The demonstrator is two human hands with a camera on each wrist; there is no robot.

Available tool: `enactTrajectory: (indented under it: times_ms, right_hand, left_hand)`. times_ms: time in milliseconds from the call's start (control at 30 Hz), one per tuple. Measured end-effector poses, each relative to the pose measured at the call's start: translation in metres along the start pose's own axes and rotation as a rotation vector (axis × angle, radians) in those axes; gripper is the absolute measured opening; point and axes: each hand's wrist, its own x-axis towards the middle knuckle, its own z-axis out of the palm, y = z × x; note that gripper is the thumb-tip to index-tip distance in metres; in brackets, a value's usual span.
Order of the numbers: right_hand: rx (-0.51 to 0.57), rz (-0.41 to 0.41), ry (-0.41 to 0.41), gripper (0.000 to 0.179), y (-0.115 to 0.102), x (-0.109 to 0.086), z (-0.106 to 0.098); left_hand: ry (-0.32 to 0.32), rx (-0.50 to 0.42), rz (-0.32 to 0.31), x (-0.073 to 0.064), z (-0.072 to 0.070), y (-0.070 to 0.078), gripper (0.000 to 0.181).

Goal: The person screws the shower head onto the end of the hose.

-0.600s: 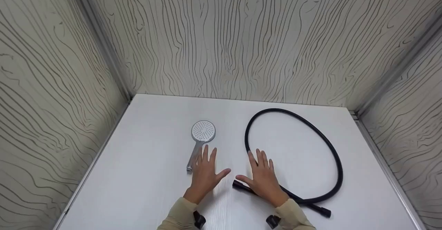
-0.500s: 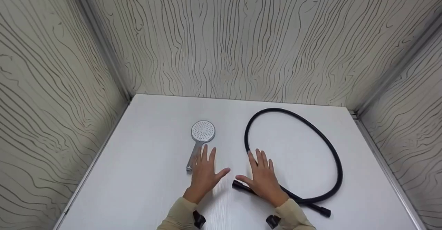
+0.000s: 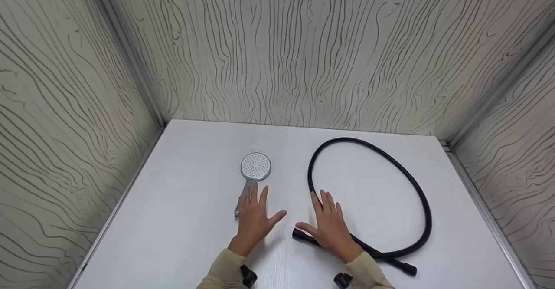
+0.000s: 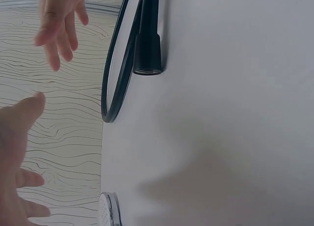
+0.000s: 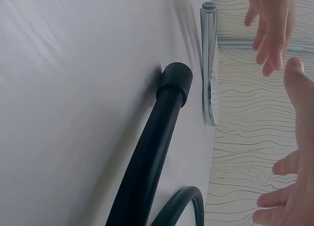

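Observation:
A chrome shower head [image 3: 255,166] with a round white spray face lies on the white table, its handle angled toward the lower left. My left hand [image 3: 253,219] hovers with spread fingers over that handle and hides part of it. Above the near part of a black shower hose [image 3: 427,211] is my right hand [image 3: 330,228], fingers straight, thumb out to the left. The hose curves in a wide loop and crosses itself near the front. One hose end [image 5: 175,81] points toward the shower head. In both wrist views the hands hang above the table, holding nothing.
The white table [image 3: 186,237] is bounded by wood-grain panels [image 3: 277,54] at the back and both sides. Grey metal strips [image 3: 490,241] run along the side edges. Dark wrist cameras [image 3: 249,276] show below both sleeves.
My left hand has shifted slightly left and down in the head view. The right hand, shower head and hose stay about where they were.

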Motion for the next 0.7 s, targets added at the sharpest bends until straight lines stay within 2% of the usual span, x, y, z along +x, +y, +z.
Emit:
enactTrajectory:
  times_ms: [233,533,700]
  right_hand:
    - [0.035,-0.005,-0.011,0.095,0.0016,-0.0016,0.0022]
    - [0.080,0.003,-0.050,0.094,0.0014,-0.0014,0.0029]
    - [0.107,-0.023,-0.049,0.093,0.0022,-0.0031,0.0035]
  left_hand:
    - [0.020,-0.024,-0.010,0.0000,0.0015,-0.0030,0.083]
    - [0.003,-0.059,-0.034,0.0007,0.0012,-0.0044,0.083]
    - [-0.004,-0.074,-0.050,0.0011,0.0014,-0.0067,0.084]
